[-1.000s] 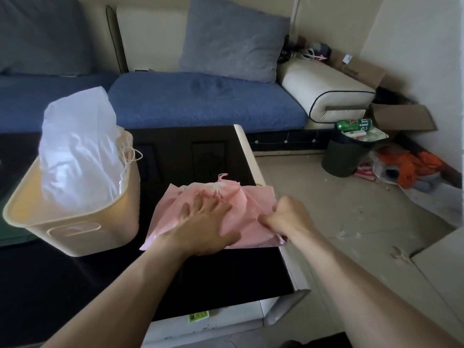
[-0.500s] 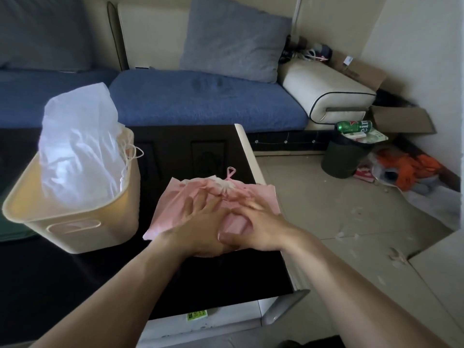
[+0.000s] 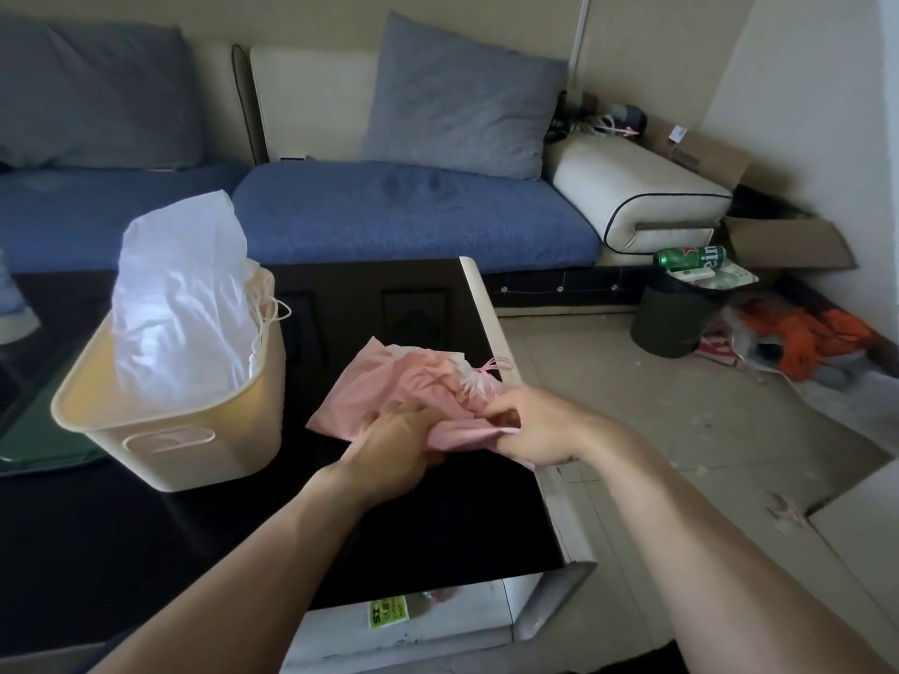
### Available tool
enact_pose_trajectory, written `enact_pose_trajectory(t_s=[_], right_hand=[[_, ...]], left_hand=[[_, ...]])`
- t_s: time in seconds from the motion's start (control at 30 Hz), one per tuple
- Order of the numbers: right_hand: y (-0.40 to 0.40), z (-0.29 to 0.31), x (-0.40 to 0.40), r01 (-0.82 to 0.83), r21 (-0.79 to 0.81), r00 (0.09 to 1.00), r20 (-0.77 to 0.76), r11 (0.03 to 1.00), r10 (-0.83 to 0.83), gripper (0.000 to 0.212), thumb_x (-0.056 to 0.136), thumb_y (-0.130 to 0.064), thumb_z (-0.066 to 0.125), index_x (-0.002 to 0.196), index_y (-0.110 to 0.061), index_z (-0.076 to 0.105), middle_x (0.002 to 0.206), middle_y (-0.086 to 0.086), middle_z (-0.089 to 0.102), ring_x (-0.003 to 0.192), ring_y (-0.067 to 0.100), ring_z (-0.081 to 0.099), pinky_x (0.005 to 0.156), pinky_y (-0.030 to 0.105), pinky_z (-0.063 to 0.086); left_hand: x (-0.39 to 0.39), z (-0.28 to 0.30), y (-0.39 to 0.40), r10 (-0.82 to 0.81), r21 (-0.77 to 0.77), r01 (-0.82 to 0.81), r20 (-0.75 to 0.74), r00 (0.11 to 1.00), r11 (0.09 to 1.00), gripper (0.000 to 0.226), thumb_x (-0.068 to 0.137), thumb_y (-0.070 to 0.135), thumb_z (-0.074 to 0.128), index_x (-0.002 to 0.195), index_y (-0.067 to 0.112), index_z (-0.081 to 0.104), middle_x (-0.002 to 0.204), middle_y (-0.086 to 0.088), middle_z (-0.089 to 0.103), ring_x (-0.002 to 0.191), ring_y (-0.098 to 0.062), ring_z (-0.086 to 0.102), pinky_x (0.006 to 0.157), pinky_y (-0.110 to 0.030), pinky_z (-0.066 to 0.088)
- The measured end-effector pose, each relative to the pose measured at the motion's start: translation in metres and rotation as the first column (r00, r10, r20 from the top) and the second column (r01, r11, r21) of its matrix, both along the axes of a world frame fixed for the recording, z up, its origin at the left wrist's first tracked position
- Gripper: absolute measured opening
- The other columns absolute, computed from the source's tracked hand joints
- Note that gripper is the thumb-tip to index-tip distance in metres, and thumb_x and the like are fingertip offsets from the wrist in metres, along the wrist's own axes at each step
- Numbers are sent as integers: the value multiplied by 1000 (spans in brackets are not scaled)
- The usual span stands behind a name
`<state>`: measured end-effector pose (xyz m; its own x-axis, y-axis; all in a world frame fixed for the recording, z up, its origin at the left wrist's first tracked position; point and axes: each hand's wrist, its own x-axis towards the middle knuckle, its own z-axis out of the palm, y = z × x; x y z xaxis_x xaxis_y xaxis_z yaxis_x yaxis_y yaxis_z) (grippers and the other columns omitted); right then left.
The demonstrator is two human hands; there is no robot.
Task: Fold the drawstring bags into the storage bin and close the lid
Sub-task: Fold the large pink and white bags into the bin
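Both hands, left hand (image 3: 395,447) and right hand (image 3: 528,425), gripping pink drawstring bag (image 3: 413,384), beside storage bin (image 3: 194,430)

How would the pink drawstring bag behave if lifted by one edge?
The pink drawstring bag would probably droop: it lies creased and bunched where both hands grip it. It looks thin, so likely light. Its cord hangs loose and might snag.

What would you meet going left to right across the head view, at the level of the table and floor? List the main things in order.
cream storage bin → left hand → right hand → dark waste bin → orange cloth
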<state>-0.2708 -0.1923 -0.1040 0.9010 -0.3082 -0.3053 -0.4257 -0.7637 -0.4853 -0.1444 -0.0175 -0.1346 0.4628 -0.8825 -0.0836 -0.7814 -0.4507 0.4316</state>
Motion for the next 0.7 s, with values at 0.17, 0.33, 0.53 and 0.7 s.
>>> enact_pose_trajectory(t_s=[0.17,0.33,0.53,0.7], right_hand=[[-9,11,-25,172,298,870,402,939,-286,29,79,-38,85,99,-20,75,87,-16,72,76,2,68,71,33,54],[4,28,-37,249,523,547,618,815,-564,101,42,-71,89,129,-29,56,121,-12,66,110,0,64,92,20,52],[46,24,-23,-54,808,657,471,587,-589,72,50,-43,101,111,-15,76,114,10,75,108,27,72,96,44,56],[72,36,-18,-83,840,614,467,536,-637,76,55,-49,97,116,-12,71,112,11,75,105,27,73,79,31,60]], left_hand=[[2,10,1,188,-211,-190,-29,982,959,21,96,11,53,111,12,69,102,-8,72,98,-27,66,86,-36,53],[-6,38,11,216,-397,-485,-556,802,779,25,97,21,60,80,7,71,73,0,70,74,-16,64,68,-25,52],[-22,78,32,-17,-341,-562,-865,502,753,33,99,30,59,97,0,73,96,-21,74,88,-36,73,80,-44,60],[-19,111,64,58,-433,-573,-761,646,696,25,91,32,69,104,11,70,97,-12,75,83,-25,74,71,-37,61]])
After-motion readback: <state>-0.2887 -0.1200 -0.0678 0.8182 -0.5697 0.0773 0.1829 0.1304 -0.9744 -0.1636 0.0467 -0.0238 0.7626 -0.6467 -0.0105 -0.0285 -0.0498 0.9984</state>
